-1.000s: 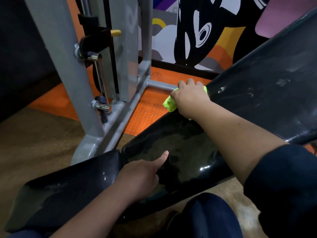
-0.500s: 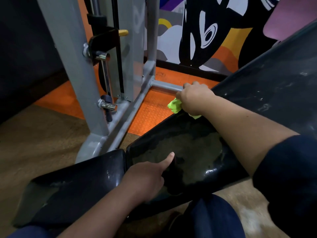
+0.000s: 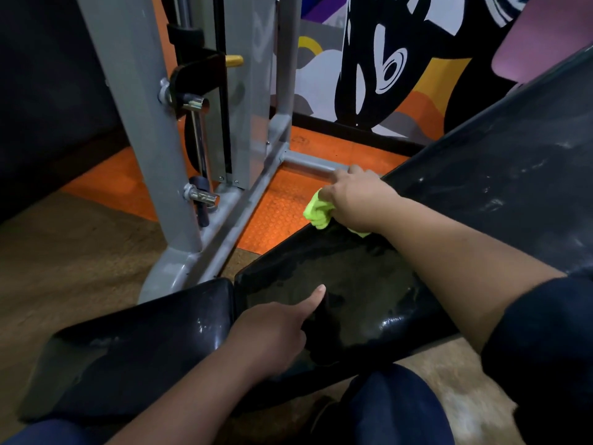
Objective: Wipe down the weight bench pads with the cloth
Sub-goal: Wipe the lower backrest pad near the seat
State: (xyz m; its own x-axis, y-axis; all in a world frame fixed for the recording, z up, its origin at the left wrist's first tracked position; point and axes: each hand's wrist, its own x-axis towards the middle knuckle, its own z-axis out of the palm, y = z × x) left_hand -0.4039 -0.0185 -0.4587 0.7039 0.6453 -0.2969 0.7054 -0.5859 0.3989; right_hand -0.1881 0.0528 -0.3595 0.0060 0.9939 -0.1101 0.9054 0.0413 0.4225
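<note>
Little differs from half a second ago; my right hand [image 3: 356, 200] has slid a touch along the far edge of the seat pad [image 3: 337, 277], fingers still bunched round the cloth [image 3: 317, 210]; my left hand [image 3: 272, 335] stays on the pad's near part, forefinger straight, the rest curled and holding nothing; the cloth is bright yellow-green, crumpled, poking out left of the fist; the black pad shines wet; the back pad [image 3: 513, 175] rises right, smeared.
</note>
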